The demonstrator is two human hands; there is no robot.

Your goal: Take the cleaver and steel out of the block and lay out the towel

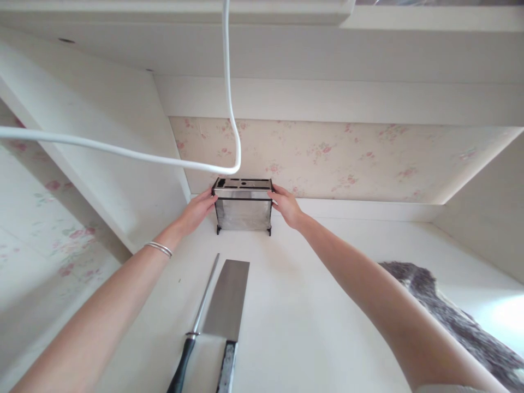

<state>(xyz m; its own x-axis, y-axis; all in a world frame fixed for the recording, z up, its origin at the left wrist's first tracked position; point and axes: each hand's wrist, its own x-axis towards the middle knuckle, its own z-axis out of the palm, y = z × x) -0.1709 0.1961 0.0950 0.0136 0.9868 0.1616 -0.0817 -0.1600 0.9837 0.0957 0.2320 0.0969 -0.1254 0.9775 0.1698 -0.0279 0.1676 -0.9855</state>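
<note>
A metal knife block (243,210) with a slotted black top stands upright at the back of the white counter (311,305), against the floral wall. My left hand (199,210) grips its left side and my right hand (286,206) grips its right side. Nearer to me a cleaver (227,303) lies flat with its handle toward me. A honing steel (196,327) with a black handle lies just left of it.
A white cable (227,82) hangs down in a loop just above the block and runs off to the left. A white cupboard side (102,164) stands at the left. A grey furry cloth (454,316) lies at the right on the counter.
</note>
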